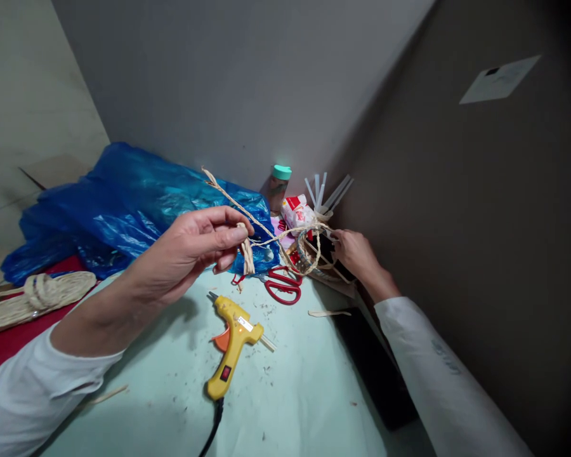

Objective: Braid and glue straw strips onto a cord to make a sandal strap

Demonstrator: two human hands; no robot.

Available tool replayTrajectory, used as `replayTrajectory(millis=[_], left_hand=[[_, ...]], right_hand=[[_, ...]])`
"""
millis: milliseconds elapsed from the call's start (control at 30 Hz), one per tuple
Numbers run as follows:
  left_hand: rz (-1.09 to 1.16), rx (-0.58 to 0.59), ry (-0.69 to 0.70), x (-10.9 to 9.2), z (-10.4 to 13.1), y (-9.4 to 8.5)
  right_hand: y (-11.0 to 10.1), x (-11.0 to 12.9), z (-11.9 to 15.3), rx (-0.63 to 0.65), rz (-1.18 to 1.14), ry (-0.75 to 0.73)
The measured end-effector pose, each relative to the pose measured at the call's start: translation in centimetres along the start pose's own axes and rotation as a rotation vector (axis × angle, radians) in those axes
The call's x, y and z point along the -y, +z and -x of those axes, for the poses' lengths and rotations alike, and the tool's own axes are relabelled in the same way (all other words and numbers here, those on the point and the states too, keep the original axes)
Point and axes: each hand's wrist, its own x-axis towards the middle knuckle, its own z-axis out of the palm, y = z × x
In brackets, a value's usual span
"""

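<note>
My left hand (204, 247) is closed, thumb against fingers, on a small bundle of pale raffia (248, 254) that hangs below the fingertips. A thin twisted raffia cord (238, 204) rises behind the fingers and runs right into loose loops. At the right, my right hand (354, 251) pinches the looped cord near its far end. Both hands are above the pale green table. Below them lies a yellow glue gun (235, 339) with its nozzle to the upper left, and red-handled scissors (284, 291) rest under the loops.
A blue plastic bag (124, 203) fills the back left. Braided raffia (42, 298) lies on red material at the left. Glue sticks (321, 190) and a green-lidded jar (279, 184) stand by the wall. A black flat object (374, 365) lies right.
</note>
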Motion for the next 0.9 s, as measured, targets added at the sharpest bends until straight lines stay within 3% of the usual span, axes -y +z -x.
replayTrajectory(millis=[233, 467, 767, 900], left_hand=[[-0.032, -0.011, -0.042, 0.5, -0.3, 0.1], [-0.066, 0.000, -0.076, 1.1, -0.8, -0.4], [-0.058, -0.037, -0.099, 0.9, -0.9, -0.6], [-0.023, -0.092, -0.090, 0.0, -0.6, -0.7]], right_hand=[[2.4, -2.5, -1.9, 0.192, -0.091, 0.105], [2.4, -3.6, -3.5, 0.306, -0.218, 0.102], [2.9, -4.4, -4.8, 0.376, -0.297, 0.145], [3.6, -4.2, -5.2, 0.352, -0.385, 0.090]])
